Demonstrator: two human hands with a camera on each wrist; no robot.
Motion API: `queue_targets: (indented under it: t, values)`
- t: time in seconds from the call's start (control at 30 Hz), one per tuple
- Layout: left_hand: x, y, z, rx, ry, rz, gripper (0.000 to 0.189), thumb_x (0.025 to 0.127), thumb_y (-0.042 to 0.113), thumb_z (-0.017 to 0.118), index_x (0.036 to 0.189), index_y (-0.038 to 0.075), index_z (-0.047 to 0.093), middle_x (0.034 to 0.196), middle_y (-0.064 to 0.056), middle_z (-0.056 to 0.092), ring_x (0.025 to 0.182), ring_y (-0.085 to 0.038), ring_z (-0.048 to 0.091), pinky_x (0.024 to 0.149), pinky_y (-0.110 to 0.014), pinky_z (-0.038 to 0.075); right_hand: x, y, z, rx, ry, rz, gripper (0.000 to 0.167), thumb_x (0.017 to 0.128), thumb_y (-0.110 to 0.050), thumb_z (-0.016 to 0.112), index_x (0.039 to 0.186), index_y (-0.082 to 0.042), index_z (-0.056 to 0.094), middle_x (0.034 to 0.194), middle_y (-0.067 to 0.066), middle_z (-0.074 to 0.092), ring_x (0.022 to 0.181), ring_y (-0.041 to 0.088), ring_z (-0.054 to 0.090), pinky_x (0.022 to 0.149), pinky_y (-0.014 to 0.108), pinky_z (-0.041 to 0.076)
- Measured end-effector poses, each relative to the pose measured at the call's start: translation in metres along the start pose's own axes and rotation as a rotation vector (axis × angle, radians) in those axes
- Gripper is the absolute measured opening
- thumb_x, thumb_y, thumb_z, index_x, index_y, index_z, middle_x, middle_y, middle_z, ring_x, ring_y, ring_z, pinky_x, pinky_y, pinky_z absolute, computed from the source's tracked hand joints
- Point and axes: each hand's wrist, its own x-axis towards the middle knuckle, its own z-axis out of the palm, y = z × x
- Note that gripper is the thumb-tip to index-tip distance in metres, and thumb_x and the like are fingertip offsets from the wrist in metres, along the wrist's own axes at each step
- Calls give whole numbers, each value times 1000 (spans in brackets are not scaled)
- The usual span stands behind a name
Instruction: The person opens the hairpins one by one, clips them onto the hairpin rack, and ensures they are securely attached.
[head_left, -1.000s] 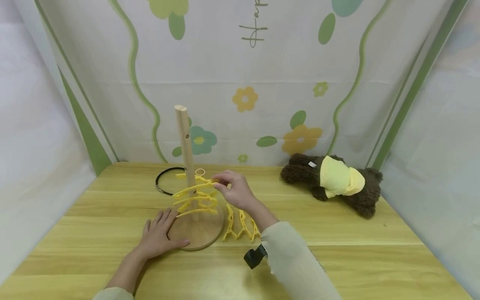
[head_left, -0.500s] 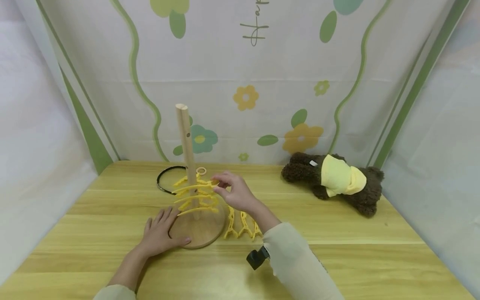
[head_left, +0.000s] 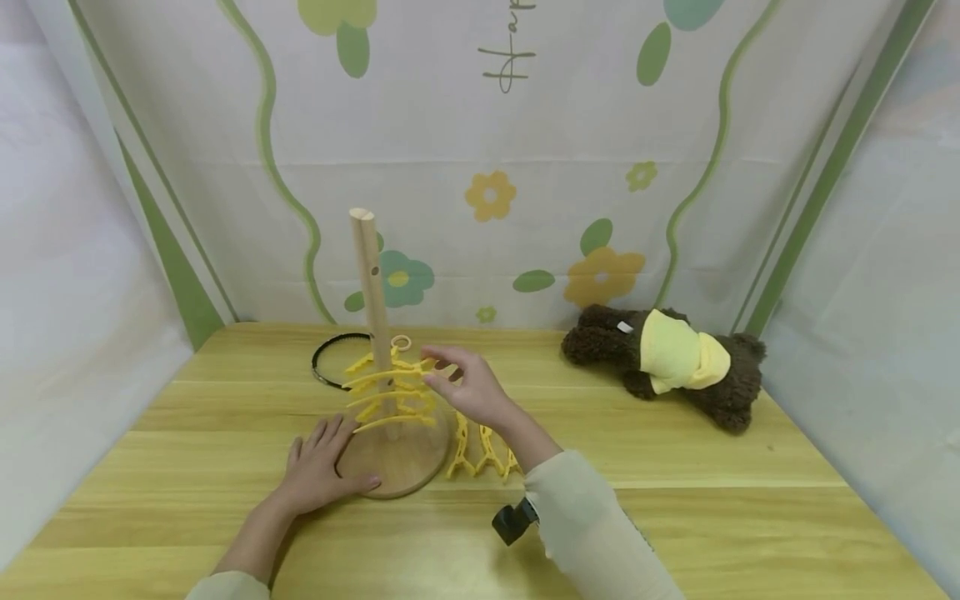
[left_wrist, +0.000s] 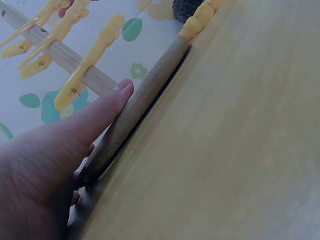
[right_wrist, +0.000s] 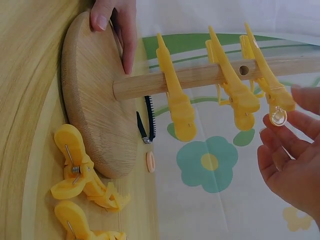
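Three yellow hair clips (right_wrist: 232,95) are clamped one above another across an upright wooden post (head_left: 371,283). Its round wooden base (head_left: 397,471) sits on the table. My right hand (head_left: 474,387) is at the tail of the top clip (right_wrist: 272,85), thumb and fingers parted around it, the fingertips close to or lightly touching it. My left hand (head_left: 318,471) rests against the base's left edge with fingers spread and the thumb (left_wrist: 122,90) lying on its rim. More yellow hair clips (head_left: 487,454) stand on the table right of the base, partly behind my right forearm.
Behind the post lie a black headband (head_left: 322,354) and a small beige ring (head_left: 402,342). A brown plush toy in a yellow shirt (head_left: 675,354) lies at the back right. A printed cloth (head_left: 570,125) hangs behind the table.
My right thumb and fingers have spread apart at the top clip's tail, where they pinched it before. The top clip has levelled out slightly across the post. My left hand stays put.
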Motion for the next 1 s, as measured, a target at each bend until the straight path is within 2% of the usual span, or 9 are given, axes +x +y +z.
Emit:
queue_targets:
  t: [0.1, 0.23, 0.33, 0.47, 0.73, 0.83, 1.0]
  values:
    - [-1, 0, 0, 5, -1, -4, 91, 67, 58, 62, 135, 9, 27, 135, -26, 21, 122, -45, 9, 87, -64, 1, -5, -6, -5, 36, 66, 0, 35, 84, -3, 54, 116, 8, 47, 108, 19, 54, 95, 32, 48, 75, 36, 41]
    - [0, 0, 1, 5, 2, 4, 92, 67, 58, 62, 135, 8, 26, 134, -26, 21, 121, -45, 10, 86, -65, 1, -16, 14, -16, 37, 166, -13, 36, 83, -7, 57, 116, 4, 49, 105, 15, 56, 92, 26, 51, 73, 37, 43]
    - [2, 1, 1, -3, 8, 12, 92, 67, 58, 62, 136, 9, 25, 134, -26, 21, 121, -45, 9, 86, -65, 1, -30, 33, -28, -3, 200, 13, 36, 83, -13, 58, 116, 0, 51, 104, 10, 57, 90, 22, 52, 72, 37, 43]
    - [2, -1, 2, 1, 13, 5, 93, 66, 59, 62, 136, 9, 25, 135, -26, 21, 122, -45, 9, 87, -64, 0, -54, 44, -42, -49, 187, 85, 35, 84, -17, 58, 116, -3, 52, 103, 7, 57, 90, 20, 51, 72, 36, 43]
    - [1, -5, 3, 5, 6, -10, 92, 65, 61, 60, 134, 10, 28, 135, -25, 20, 122, -44, 8, 87, -64, 0, -91, 35, -53, -54, 162, 208, 33, 83, -6, 56, 114, 3, 51, 102, 13, 56, 89, 26, 51, 72, 41, 42]
    - [1, -6, 4, 6, 7, -8, 93, 65, 62, 60, 135, 10, 27, 136, -25, 20, 122, -44, 8, 87, -63, -1, -101, 54, -52, -47, 159, 244, 34, 83, -12, 58, 114, 0, 53, 101, 9, 58, 88, 21, 52, 72, 36, 43]
    - [2, -6, 5, 6, 1, -9, 93, 65, 62, 59, 135, 11, 25, 136, -24, 20, 123, -43, 7, 87, -64, -1, -113, 85, -44, 1, 136, 300, 34, 83, -15, 58, 114, -1, 54, 102, 13, 57, 89, 20, 52, 72, 31, 43]
